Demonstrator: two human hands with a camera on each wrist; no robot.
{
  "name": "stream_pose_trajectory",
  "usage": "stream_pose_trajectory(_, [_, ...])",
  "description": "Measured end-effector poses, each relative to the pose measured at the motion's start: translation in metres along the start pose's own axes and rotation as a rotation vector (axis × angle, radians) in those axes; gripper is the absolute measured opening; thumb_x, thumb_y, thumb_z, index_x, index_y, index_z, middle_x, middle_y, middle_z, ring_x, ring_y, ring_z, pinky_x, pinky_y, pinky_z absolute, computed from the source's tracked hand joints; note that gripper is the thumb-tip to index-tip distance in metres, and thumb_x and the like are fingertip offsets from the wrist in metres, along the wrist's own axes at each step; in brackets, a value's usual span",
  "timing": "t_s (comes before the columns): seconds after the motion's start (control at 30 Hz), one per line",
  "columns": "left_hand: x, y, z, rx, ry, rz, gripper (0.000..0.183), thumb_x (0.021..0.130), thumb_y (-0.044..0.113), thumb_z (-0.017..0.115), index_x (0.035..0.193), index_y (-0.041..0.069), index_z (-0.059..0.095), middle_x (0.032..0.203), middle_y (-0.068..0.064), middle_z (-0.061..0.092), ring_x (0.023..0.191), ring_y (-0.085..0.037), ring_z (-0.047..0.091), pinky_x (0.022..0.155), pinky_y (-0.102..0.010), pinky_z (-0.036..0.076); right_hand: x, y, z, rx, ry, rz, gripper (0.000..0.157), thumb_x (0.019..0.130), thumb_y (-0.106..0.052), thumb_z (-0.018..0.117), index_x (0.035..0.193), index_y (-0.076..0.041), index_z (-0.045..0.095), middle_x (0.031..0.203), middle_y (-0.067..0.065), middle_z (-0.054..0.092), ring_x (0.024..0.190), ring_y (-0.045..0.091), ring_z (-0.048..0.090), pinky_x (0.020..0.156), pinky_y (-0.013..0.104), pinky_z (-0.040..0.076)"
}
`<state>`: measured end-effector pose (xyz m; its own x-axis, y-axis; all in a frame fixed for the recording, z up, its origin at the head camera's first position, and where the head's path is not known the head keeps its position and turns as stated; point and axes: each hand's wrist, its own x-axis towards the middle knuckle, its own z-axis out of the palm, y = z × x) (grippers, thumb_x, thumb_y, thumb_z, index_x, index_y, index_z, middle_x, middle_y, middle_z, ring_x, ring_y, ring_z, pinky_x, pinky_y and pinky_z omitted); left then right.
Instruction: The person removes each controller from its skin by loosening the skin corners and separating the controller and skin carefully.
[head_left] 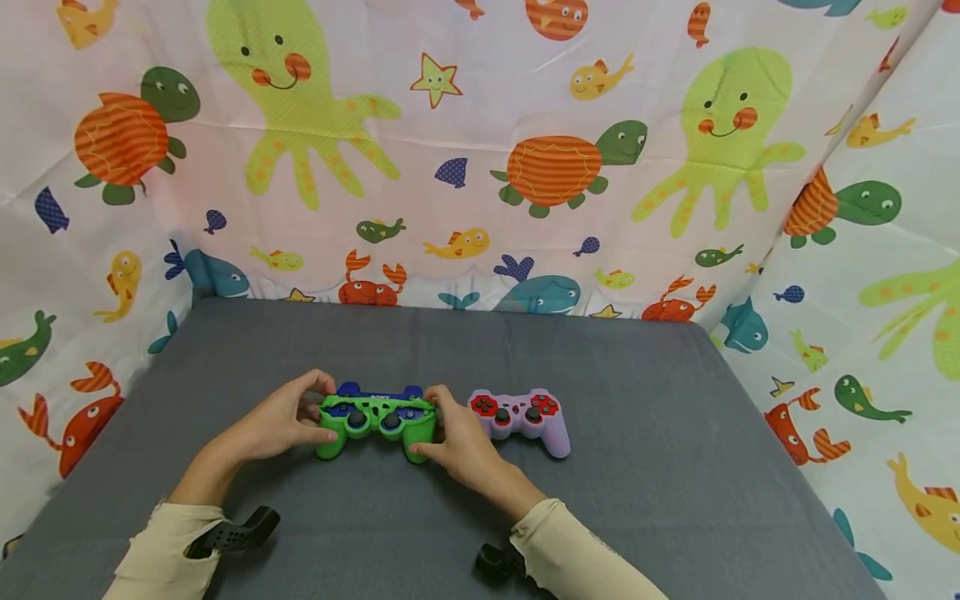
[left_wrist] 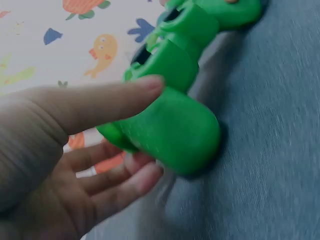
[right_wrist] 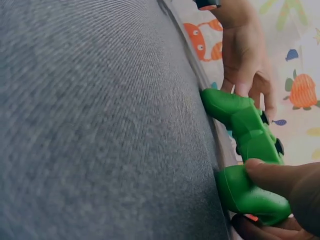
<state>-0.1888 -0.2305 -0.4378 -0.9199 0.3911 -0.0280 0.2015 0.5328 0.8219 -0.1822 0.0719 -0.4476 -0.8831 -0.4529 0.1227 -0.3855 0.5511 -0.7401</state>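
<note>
Cream sleeves (head_left: 161, 554) run to the left hand (head_left: 277, 419) and right hand (head_left: 465, 442), whose fingers (left_wrist: 125, 192), some tips hidden, grip opposite ends of a green cover (head_left: 373, 408) partly over a blue controller (head_left: 393, 398) between them, its long axis roughly parallel to the tabletop's (head_left: 637, 500) far edge.

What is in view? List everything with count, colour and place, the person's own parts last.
Blue controller: one, blue, between the hands
Green cover: one, green, partly over that controller
Lilac controller: one, lilac with red button areas, beside the right hand
Cloth: one, grey, underneath
Backdrop: panel count unclear, pale with colourful sea animals, behind and at both sides
Wrist devices: two, black, one per wrist
Sleeves: two, cream, on the forearms
Hands: two, bare, left hand and right gripping the cover's handles
</note>
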Motion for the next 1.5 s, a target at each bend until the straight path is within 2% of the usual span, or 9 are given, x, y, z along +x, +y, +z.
stream_pose_trajectory(0.1, [0.000,-0.001,0.001,0.037,-0.009,0.020,0.062,0.079,0.020,0.088,0.126,0.007,0.048,0.132,-0.019,0.052,0.091,-0.020,0.060,0.074,-0.026,0.053,0.000,-0.002,0.000,-0.058,-0.024,0.008,0.073,0.080,-0.019,0.087,0.139,-0.013,0.044,0.122,0.007,0.066,0.092,0.015,0.062,0.080,0.027,0.051])
stream_pose_trajectory(0.17, [0.000,-0.003,0.002,0.067,0.011,0.024,0.062,0.077,0.019,0.089,0.124,0.010,0.050,0.127,-0.016,0.054,0.087,-0.017,0.059,0.072,-0.026,0.052,0.000,-0.003,0.001,-0.069,-0.022,0.014,0.077,0.080,-0.020,0.088,0.142,-0.013,0.044,0.126,0.007,0.065,0.101,0.017,0.060,0.089,0.032,0.051])
stream_pose_trajectory(0.27, [0.001,-0.003,0.004,0.094,0.055,0.024,0.060,0.074,0.017,0.091,0.118,0.013,0.052,0.102,-0.011,0.058,0.076,-0.013,0.055,0.064,-0.026,0.047,0.001,-0.004,0.001,-0.078,-0.012,0.007,0.076,0.080,-0.020,0.088,0.142,-0.012,0.045,0.130,0.008,0.061,0.111,0.018,0.058,0.098,0.037,0.050])
stream_pose_trajectory(0.4, [0.003,-0.002,0.004,0.112,0.086,0.002,0.059,0.071,0.017,0.092,0.114,0.014,0.053,0.074,-0.004,0.047,0.061,-0.010,0.046,0.056,-0.027,0.038,0.002,-0.005,0.000,-0.085,0.003,-0.009,0.073,0.080,-0.020,0.088,0.139,-0.011,0.047,0.128,0.008,0.059,0.110,0.019,0.055,0.098,0.038,0.049])
stream_pose_trajectory(0.67, [0.006,0.005,0.003,0.175,0.090,-0.038,0.054,0.072,0.021,0.093,0.110,0.016,0.054,0.083,-0.005,0.051,0.060,-0.012,0.046,0.054,-0.026,0.038,0.002,-0.004,-0.001,-0.085,0.044,0.014,0.067,0.078,-0.020,0.089,0.132,-0.013,0.051,0.123,0.005,0.061,0.103,0.016,0.054,0.091,0.033,0.049])
stream_pose_trajectory(0.9, [0.006,0.009,0.004,0.223,0.096,-0.055,0.049,0.073,0.023,0.092,0.103,0.016,0.055,0.091,-0.006,0.058,0.057,-0.014,0.049,0.053,-0.028,0.040,-0.001,-0.005,0.003,-0.082,0.120,0.024,0.055,0.074,-0.020,0.092,0.116,-0.012,0.057,0.103,0.002,0.064,0.081,0.012,0.055,0.071,0.022,0.047])
stream_pose_trajectory(1.07, [0.004,0.010,0.005,0.255,0.105,-0.053,0.047,0.073,0.024,0.092,0.100,0.015,0.055,0.103,-0.007,0.060,0.059,-0.015,0.046,0.055,-0.029,0.038,-0.001,-0.007,0.004,-0.144,0.132,0.012,0.052,0.074,-0.022,0.091,0.113,-0.013,0.059,0.091,0.001,0.061,0.076,0.010,0.051,0.068,0.021,0.043])
stream_pose_trajectory(1.33, [0.003,0.011,0.006,0.325,0.117,-0.052,0.048,0.071,0.027,0.093,0.095,0.016,0.053,0.095,-0.002,0.059,0.081,-0.020,0.049,0.069,-0.034,0.036,-0.001,-0.007,0.006,-0.209,0.136,-0.012,0.052,0.075,-0.025,0.090,0.115,-0.012,0.059,0.084,0.000,0.059,0.072,0.010,0.047,0.065,0.023,0.040])
stream_pose_trajectory(1.5, [0.002,0.011,0.007,0.336,0.114,-0.060,0.048,0.071,0.029,0.093,0.093,0.016,0.052,0.090,-0.001,0.056,0.078,-0.018,0.048,0.066,-0.034,0.034,-0.001,-0.005,0.008,-0.199,0.134,-0.013,0.048,0.075,-0.025,0.090,0.112,-0.013,0.062,0.082,0.000,0.057,0.072,0.008,0.046,0.064,0.021,0.039])
